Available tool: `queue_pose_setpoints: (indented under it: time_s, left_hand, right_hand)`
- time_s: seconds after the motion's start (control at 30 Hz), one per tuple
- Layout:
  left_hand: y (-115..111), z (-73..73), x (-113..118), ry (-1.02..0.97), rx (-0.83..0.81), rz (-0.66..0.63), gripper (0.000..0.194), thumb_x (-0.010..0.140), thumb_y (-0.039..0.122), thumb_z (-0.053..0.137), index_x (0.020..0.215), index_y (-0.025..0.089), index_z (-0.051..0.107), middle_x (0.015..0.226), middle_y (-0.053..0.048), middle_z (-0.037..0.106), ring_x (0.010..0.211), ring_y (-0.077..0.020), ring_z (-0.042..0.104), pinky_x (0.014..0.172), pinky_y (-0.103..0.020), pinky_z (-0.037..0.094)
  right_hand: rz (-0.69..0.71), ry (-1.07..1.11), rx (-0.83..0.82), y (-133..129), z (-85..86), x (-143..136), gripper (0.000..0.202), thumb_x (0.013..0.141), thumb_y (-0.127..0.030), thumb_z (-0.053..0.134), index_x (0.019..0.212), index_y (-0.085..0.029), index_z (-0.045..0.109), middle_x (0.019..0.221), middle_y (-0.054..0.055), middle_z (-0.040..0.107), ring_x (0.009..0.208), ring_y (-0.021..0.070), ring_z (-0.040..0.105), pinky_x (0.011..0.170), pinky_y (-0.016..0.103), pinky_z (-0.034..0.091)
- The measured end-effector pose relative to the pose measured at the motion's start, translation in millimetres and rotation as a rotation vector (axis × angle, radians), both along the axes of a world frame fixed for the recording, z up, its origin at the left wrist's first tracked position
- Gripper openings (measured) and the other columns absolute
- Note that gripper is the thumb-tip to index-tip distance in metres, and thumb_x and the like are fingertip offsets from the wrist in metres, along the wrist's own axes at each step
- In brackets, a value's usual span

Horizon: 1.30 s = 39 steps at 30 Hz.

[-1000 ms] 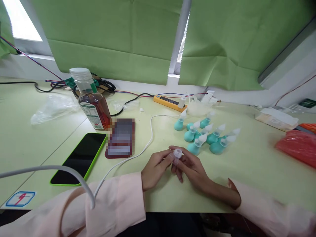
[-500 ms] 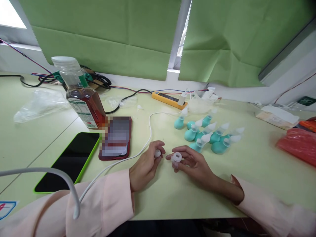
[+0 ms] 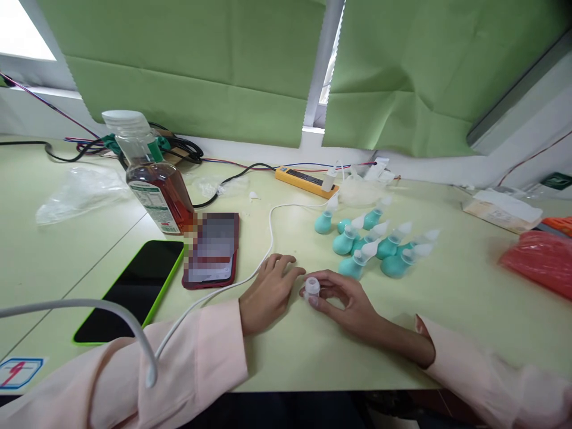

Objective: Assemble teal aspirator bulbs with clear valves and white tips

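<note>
My right hand (image 3: 346, 298) pinches a small translucent plastic fitting (image 3: 312, 287) between thumb and fingers, with its round opening facing up. Palm down beside it rests my left hand (image 3: 270, 292), its fingers spread and bent low over the table. The space beneath that palm is hidden, and no object shows between its fingers. The two hands nearly meet at the fingertips. Beyond my right hand stand several teal squeeze bulbs (image 3: 344, 241) with translucent pointed tips, grouped closely.
Left of my hands lie a red-cased phone (image 3: 218, 247) and a green-edged phone (image 3: 134, 286). A bottle of amber liquid (image 3: 165, 199) stands behind them. A white cable (image 3: 270, 232) runs to a yellow power strip (image 3: 304, 180). Red plastic (image 3: 538, 262) lies at right.
My left hand has turned palm down, and the small white piece that showed in its fingers is out of sight. My right hand has shifted slightly left with the fitting, which now tilts differently.
</note>
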<state>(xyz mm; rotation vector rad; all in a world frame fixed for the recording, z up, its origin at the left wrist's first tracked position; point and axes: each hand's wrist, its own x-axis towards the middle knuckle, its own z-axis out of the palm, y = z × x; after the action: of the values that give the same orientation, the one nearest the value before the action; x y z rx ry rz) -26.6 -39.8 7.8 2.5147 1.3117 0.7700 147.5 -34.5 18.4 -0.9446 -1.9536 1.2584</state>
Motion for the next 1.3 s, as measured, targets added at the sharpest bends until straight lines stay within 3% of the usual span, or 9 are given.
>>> queue_pose_setpoints:
  time_s: [0.17, 0.37, 0.6, 0.77, 0.9, 0.93, 1.0, 1.1, 1.3]
  left_hand:
    - [31, 1.7, -12, -0.024, 0.156, 0.173, 0.029, 0.081, 0.010, 0.033, 0.106, 0.012, 0.047, 0.114, -0.013, 0.045, 0.108, -0.0189, 0.039, 0.090, -0.033, 0.036]
    - [57, 10.4, -14, 0.418, 0.138, 0.432, 0.031, 0.078, 0.006, 0.036, 0.104, 0.013, 0.051, 0.117, -0.013, 0.048, 0.110, -0.0314, 0.034, 0.084, -0.046, 0.034]
    - [66, 14.3, -11, 0.460, 0.033, 0.435, 0.032, 0.073, 0.002, 0.040, 0.100, 0.013, 0.053, 0.080, -0.010, 0.063, 0.090, -0.0240, 0.050, 0.067, -0.030, 0.043]
    - [61, 25.4, -9, 0.438, 0.007, 0.461, 0.030, 0.073, 0.002, 0.041, 0.099, 0.011, 0.053, 0.079, -0.012, 0.062, 0.076, -0.0238, 0.057, 0.058, -0.031, 0.045]
    - [40, 40.8, 3, 0.359, 0.037, 0.495, 0.034, 0.075, 0.001, 0.037, 0.103, 0.013, 0.051, 0.089, -0.013, 0.060, 0.079, -0.0239, 0.058, 0.059, -0.033, 0.046]
    - [33, 43.0, 6, 0.293, 0.046, 0.478, 0.032, 0.077, 0.005, 0.037, 0.103, 0.016, 0.051, 0.090, -0.010, 0.060, 0.077, -0.0204, 0.058, 0.061, -0.031, 0.047]
    - [17, 43.6, 13, -0.232, -0.069, 0.298, 0.021, 0.076, 0.011, 0.046, 0.093, 0.016, 0.056, 0.081, -0.005, 0.062, 0.070, -0.0142, 0.059, 0.063, -0.025, 0.048]
    - [0, 36.9, 17, -0.843, -0.442, 0.107, 0.007, 0.065, 0.018, 0.061, 0.071, 0.013, 0.060, 0.070, -0.004, 0.064, 0.068, -0.0152, 0.061, 0.062, -0.025, 0.051]
    - [-6, 28.0, 11, -1.276, -0.873, 0.100, 0.019, 0.054, 0.014, 0.072, 0.069, 0.012, 0.059, 0.067, -0.003, 0.068, 0.064, -0.0157, 0.064, 0.067, -0.029, 0.050]
  right_hand:
    - [-0.014, 0.005, -0.005, 0, -2.3, 2, 0.019, 0.072, -0.025, 0.056, 0.089, -0.017, 0.053, 0.077, 0.004, 0.059, 0.074, 0.0152, 0.059, 0.067, 0.028, 0.049]
    - [0.003, 0.026, -0.002, -1, -2.6, 3, 0.018, 0.072, -0.025, 0.056, 0.088, -0.017, 0.053, 0.076, 0.004, 0.061, 0.073, 0.0154, 0.060, 0.065, 0.028, 0.049]
    - [-0.009, 0.031, 0.016, -2, -3.0, 3, 0.018, 0.070, -0.026, 0.058, 0.086, -0.017, 0.054, 0.075, 0.003, 0.060, 0.071, 0.0153, 0.060, 0.063, 0.027, 0.049]
    - [-0.018, 0.027, 0.029, -2, -4.6, 3, 0.018, 0.071, -0.026, 0.058, 0.087, -0.018, 0.054, 0.075, 0.003, 0.060, 0.072, 0.0152, 0.060, 0.064, 0.027, 0.050]
    - [-0.061, 0.055, 0.076, -1, -2.9, 4, 0.018, 0.072, -0.026, 0.057, 0.088, -0.018, 0.054, 0.079, 0.004, 0.061, 0.073, 0.0155, 0.060, 0.065, 0.028, 0.050]
    - [-0.074, 0.075, 0.090, -1, -2.2, 4, 0.019, 0.072, -0.025, 0.056, 0.089, -0.018, 0.054, 0.081, 0.005, 0.061, 0.074, 0.0158, 0.060, 0.065, 0.029, 0.050]
    - [-0.098, 0.133, 0.112, -2, -1.0, 6, 0.021, 0.073, -0.024, 0.056, 0.092, -0.018, 0.053, 0.084, 0.006, 0.062, 0.076, 0.0164, 0.060, 0.065, 0.029, 0.050]
    - [-0.132, 0.214, 0.122, -3, 0.6, 8, 0.023, 0.071, -0.023, 0.059, 0.093, -0.019, 0.051, 0.084, 0.006, 0.062, 0.077, 0.0162, 0.060, 0.064, 0.029, 0.050]
    - [-0.110, 0.198, 0.044, -8, 2.6, 10, 0.018, 0.071, -0.024, 0.059, 0.086, -0.019, 0.048, 0.078, 0.004, 0.063, 0.071, 0.0145, 0.061, 0.066, 0.030, 0.050]
